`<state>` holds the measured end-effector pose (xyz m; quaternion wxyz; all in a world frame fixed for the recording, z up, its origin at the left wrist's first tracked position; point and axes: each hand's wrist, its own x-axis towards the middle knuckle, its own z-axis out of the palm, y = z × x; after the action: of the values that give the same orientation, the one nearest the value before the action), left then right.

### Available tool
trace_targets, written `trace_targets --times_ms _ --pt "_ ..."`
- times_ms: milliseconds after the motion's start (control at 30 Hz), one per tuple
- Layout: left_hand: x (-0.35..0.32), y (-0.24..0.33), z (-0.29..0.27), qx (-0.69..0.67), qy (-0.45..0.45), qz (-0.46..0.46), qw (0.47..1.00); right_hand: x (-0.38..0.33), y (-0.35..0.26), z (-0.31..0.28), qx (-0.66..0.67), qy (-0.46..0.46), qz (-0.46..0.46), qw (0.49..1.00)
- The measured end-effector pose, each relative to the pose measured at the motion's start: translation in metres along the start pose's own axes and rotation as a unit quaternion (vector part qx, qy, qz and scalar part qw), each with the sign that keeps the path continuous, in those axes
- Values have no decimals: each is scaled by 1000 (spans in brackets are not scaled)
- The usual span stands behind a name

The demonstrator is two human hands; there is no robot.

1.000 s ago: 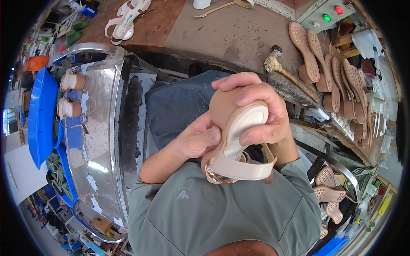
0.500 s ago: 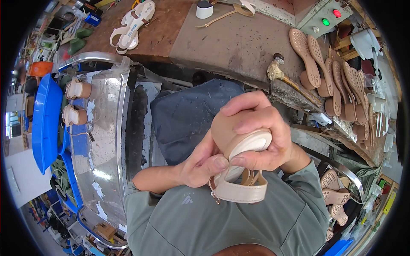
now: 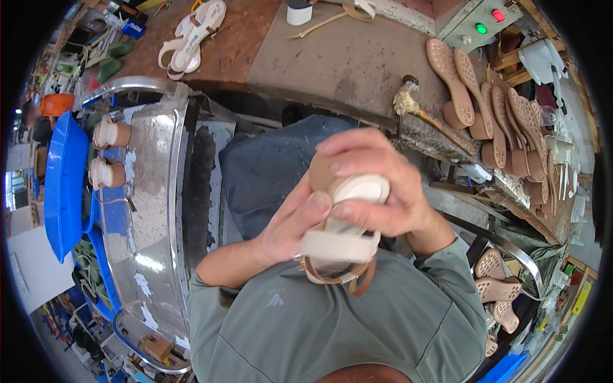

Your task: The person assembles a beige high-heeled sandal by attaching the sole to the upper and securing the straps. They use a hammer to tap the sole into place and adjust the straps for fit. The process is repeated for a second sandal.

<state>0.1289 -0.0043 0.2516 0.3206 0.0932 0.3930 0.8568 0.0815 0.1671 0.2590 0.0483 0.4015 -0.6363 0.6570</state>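
In front of my chest I hold a beige heeled sandal (image 3: 338, 246) in both hands, its heel end up and its ankle strap hanging toward me. My left hand (image 3: 285, 223) is closed on the sandal's left side, thumb pressed by the edge of the pale insole. My right hand (image 3: 389, 182) wraps over the block heel from above and the right, with its thumb on the insole side. Both the right fingers and the strap are slightly blurred. The fingers hide most of the heel.
Two similar sandals (image 3: 110, 172) rest on the metal-framed stand at left, beside a blue tray (image 3: 66, 185). A white sandal pair (image 3: 191, 41) lies on the bench (image 3: 319, 54). Heeled soles (image 3: 452, 80) line its right side near a glue-crusted brush (image 3: 408, 96). More soles (image 3: 498, 289) lie lower right.
Both hands have shifted slightly left with the sandal still between them. The sandal has turned, its strap swinging up and left, and a brown strap now shows beneath it.
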Motion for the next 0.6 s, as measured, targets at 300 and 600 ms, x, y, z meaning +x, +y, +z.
trace_targets --times_ms 300,600 --pt "-46 -10 -86 163 184 31 969 -64 19 -20 60 440 184 877" --pt "13 21 -97 156 95 184 966 -102 14 45 343 19 271 899"
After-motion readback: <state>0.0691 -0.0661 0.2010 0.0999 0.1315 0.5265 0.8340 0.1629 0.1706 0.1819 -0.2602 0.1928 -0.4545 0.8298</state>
